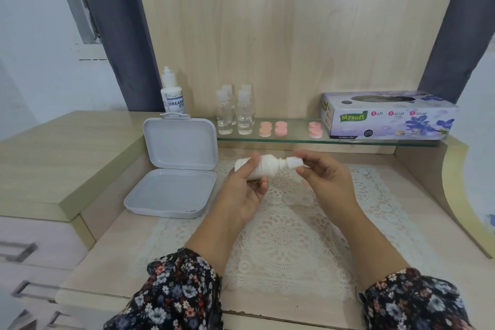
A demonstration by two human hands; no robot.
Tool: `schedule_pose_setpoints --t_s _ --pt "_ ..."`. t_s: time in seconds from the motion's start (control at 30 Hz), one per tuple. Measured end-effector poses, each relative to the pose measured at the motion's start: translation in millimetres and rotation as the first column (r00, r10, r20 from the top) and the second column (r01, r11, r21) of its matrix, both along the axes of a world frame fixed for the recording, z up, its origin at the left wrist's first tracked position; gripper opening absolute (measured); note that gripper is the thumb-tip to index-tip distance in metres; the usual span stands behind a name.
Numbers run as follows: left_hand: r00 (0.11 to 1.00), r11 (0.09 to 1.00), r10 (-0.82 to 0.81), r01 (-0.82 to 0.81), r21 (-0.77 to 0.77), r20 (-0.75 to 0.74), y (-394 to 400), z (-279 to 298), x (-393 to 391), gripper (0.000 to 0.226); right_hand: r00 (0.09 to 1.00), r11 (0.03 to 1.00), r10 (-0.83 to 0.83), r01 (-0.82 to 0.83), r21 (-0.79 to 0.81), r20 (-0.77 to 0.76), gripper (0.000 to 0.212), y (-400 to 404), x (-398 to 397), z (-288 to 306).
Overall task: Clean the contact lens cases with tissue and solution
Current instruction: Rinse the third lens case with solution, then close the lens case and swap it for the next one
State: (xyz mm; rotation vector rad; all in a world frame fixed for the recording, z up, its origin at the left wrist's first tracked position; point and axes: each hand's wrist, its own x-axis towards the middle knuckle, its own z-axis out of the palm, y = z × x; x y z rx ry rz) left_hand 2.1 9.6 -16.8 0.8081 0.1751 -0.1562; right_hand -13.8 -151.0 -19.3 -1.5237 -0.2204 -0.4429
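From the head camera, the left hand [242, 190] grips a small white solution bottle [263, 166] lying sideways over the lace mat [294, 236]; its print is too blurred to read. The right hand [324, 179] pinches the bottle's cap [294, 162]. Beyond the grip, on the glass shelf [294, 140], sit pink lens cases [273, 128] and, farther right, a "Mysoft Soft Facial Tissue" box [388, 115]. Left of the grip lies an open white box [174, 166]; behind it stands a bottle reading "DREAM EYE" [172, 94].

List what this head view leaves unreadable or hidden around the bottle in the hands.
- White bottle, head view: label print too small and partly covered by the left hand.
- Cap: right hand fingers cover it; on or off unclear.
- Solution bottle: label cut off by its curve.
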Motion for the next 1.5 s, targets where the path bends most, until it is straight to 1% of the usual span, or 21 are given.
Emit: schedule_pose_setpoints --t_s 0.13,0.2,0.27,0.3,0.4,0.43,0.47,0.57,0.6,0.7,0.77,0.9,1.0,1.07,1.13,1.2,1.27,1.3,1.37,1.43,1.5 --pt "0.999 1.0 -0.015 0.015 -0.017 0.032 -0.3 1.1 -1.7 0.059 1.0 1.0 -0.006 0.006 -0.023 -0.007 0.03 -1.1 0.3 -0.6" --pt "0.998 0.999 -0.034 0.034 -0.01 0.049 -0.4 1.8 -3.2 0.061 0.999 0.999 -0.033 0.033 -0.009 -0.024 0.021 -1.2 0.2 -0.6" --pt "0.997 0.998 -0.057 0.057 0.003 0.059 -0.6 2.8 -4.8 0.056 0.996 0.998 -0.068 0.068 -0.003 -0.052 0.005 -1.2 -0.8 1.1" --pt "0.996 0.998 -0.068 0.068 0.008 0.061 -1.0 3.5 -5.5 0.052 0.994 0.996 -0.086 0.085 -0.007 -0.069 0.006 -0.9 -1.6 1.7" --pt "0.996 0.997 -0.071 0.071 0.001 0.05 -1.7 4.3 -6.1 0.047 0.984 0.993 -0.116 0.117 0.003 -0.133 0.04 -0.3 -1.9 0.7" --pt "0.997 0.998 -0.064 0.064 -0.003 0.045 -1.8 4.1 -5.7 0.048 0.981 0.992 -0.127 0.128 0.001 -0.145 0.047 -0.4 -2.0 0.8" --pt "0.997 0.998 -0.058 0.058 -0.005 0.042 -1.7 4.0 -5.4 0.05 0.982 0.991 -0.13 0.131 -0.004 -0.14 0.046 -0.9 -2.2 0.5" --pt "0.998 0.999 -0.052 0.052 -0.003 0.048 -1.5 3.5 -4.9 0.057 0.994 0.997 -0.075 0.074 -0.015 -0.076 0.015 -2.1 -3.9 0.6" --pt "0.997 0.999 -0.051 0.051 -0.003 0.051 -1.4 3.3 -4.8 0.059 0.997 0.998 -0.056 0.054 -0.034 -0.062 0.008 -2.1 -4.1 0.2" --pt "0.997 0.998 -0.056 0.057 -0.005 0.06 -0.7 3.4 -4.6 0.062 0.994 0.993 -0.085 0.079 -0.085 -0.073 0.006 0.0 -3.6 -1.7" --pt "0.994 0.996 -0.09 0.089 0.016 0.07 0.3 4.0 -5.5 0.062 0.989 0.99 -0.122 0.116 -0.079 -0.081 0.007 0.4 -3.2 -1.1" --pt "0.974 0.967 -0.195 0.172 0.187 0.112 1.5 7.6 -10.0 0.06 0.983 0.986 -0.165 0.165 -0.008 -0.077 0.014 -2.7 -2.4 1.9" --pt "0.959 0.916 -0.241 0.175 0.361 0.147 2.4 6.6 -10.4 0.037 0.974 0.978 -0.199 0.204 0.038 -0.107 0.025 -5.7 -2.4 3.2" --pt "0.944 0.863 -0.271 0.152 0.482 0.189 2.8 4.4 -8.9 0.029 0.971 0.975 -0.209 0.216 0.058 -0.115 0.028 -7.8 -3.1 3.8" --pt "0.929 0.813 -0.296 0.123 0.569 0.221 3.0 3.3 -8.1 0.027 0.974 0.975 -0.203 0.21 0.065 -0.105 0.03 -8.2 -4.1 4.2" --pt "0.933 0.788 -0.276 0.082 0.61 0.231 2.9 4.6 -9.2 0.036 0.978 0.977 -0.19 0.197 0.077 -0.088 0.034 -6.9 -5.8 5.5" --pt "0.942 0.807 -0.219 0.028 0.59 0.255 3.6 3.9 -8.1 0.054 0.983 0.98 -0.172 0.178 0.087 -0.068 0.041 -6.2 -6.8 6.2" --pt "0.943 0.819 -0.192 0.002 0.574 0.27 4.5 3.7 -7.5 0.058 0.985 0.982 -0.163 0.168 0.091 -0.063 0.044 -6.5 -6.4 6.1" --pt "0.956 0.881 -0.124 -0.018 0.473 0.267 6.9 3.9 -5.6 0.052 0.984 0.981 -0.161 0.168 0.1 -0.073 0.046 -8.9 -4.8 4.8" --pt "0.974 0.949 -0.07 -0.001 0.315 0.214 11.3 4.9 -2.4 0.049 0.974 0.973 -0.206 0.214 0.086 -0.097 0.045 -12.4 -2.4 2.4" --pt "0.983 0.969 -0.052 0.008 0.248 0.174 14.7 5.5 -0.4 0.044 0.955 0.959 -0.271 0.278 0.047 -0.119 0.043 -15.1 -0.2 -0.8"
